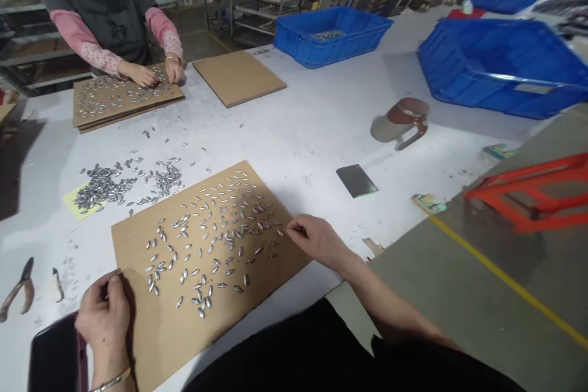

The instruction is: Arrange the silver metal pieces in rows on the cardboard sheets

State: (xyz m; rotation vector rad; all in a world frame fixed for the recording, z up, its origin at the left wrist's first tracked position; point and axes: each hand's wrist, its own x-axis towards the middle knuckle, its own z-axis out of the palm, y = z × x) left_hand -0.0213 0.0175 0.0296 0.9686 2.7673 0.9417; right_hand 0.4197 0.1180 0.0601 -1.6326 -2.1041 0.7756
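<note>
Many small silver spindle-shaped pieces (230, 240) lie scattered over a brown cardboard sheet (160, 343) in front of me. At the sheet's left edge, my left hand (106, 306) has its fingers curled, thumb against index finger; whether the fingertips grip the edge or a piece is hidden. My right hand (315, 237) is at the sheet's right edge, thumb and forefinger pinched near the outermost pieces, with what they hold too small to make out. Beyond the sheet, a dense heap of the same pieces (103, 188) rests partly on a yellow paper (76, 202).
Pliers (26, 285), a small tool (58, 285) and a phone (54, 358) lie at left. A dark square block (356, 180), a brown mug (404, 116) and blue bins (331, 37) stand right. Across the table, a person's hands (147, 76) touch pieces on stacked cardboard (128, 111).
</note>
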